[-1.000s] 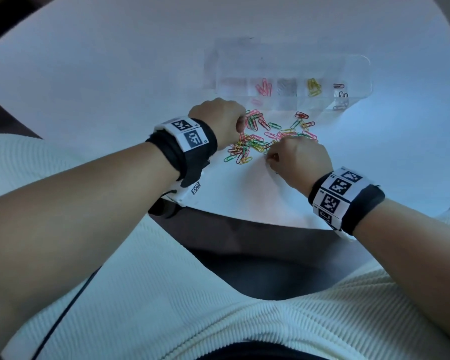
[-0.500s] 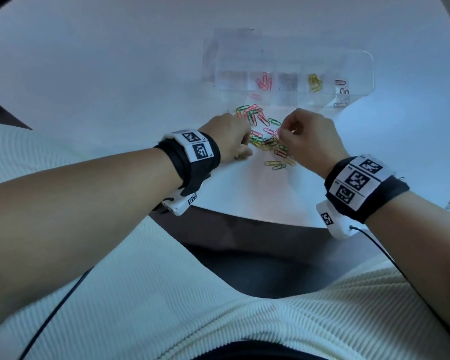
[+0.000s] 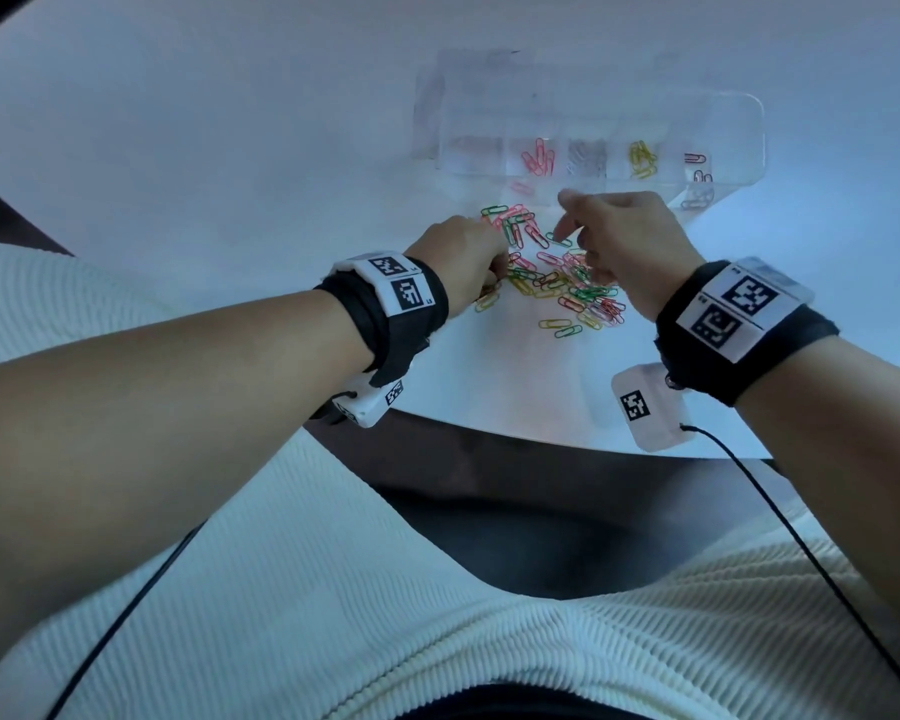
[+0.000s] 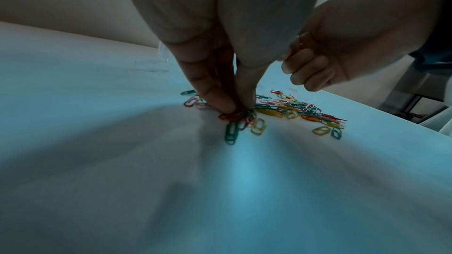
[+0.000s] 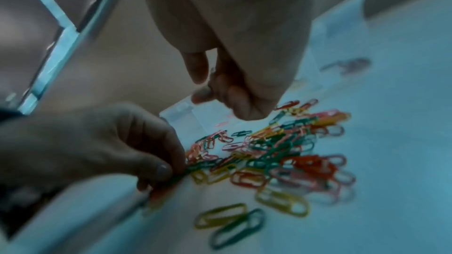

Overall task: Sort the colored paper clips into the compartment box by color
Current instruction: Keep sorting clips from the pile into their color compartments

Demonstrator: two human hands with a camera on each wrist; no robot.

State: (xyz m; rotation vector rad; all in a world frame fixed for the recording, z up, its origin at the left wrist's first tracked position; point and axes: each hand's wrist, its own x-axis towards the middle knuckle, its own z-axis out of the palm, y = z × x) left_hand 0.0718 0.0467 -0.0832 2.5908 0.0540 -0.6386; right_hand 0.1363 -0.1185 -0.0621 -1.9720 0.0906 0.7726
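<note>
A heap of coloured paper clips (image 3: 557, 283) lies on the white table (image 3: 230, 148), just in front of the clear compartment box (image 3: 739, 127). Separate cells of the box hold pink clips (image 3: 539, 158), grey clips (image 3: 587, 158), yellow clips (image 3: 642, 159) and pale purple clips (image 3: 697, 174). My left hand (image 3: 489, 267) is down at the heap's left side, where its thumb and fingers (image 4: 238, 110) pinch red and green clips against the table. My right hand (image 3: 567, 215) hovers above the heap near the box. Its fingers curl, and something small glints between thumb and finger (image 5: 208, 84).
A yellow clip (image 3: 554, 323) and a green clip (image 3: 567, 332) lie apart on the near side of the heap. The table's front edge (image 3: 489, 428) curves close below my wrists. A black cable (image 3: 801, 537) runs from the right wrist unit.
My right hand rose from the near side of the heap and moved forward towards the box. My left hand slid from the heap's far left to its near left and stays down.
</note>
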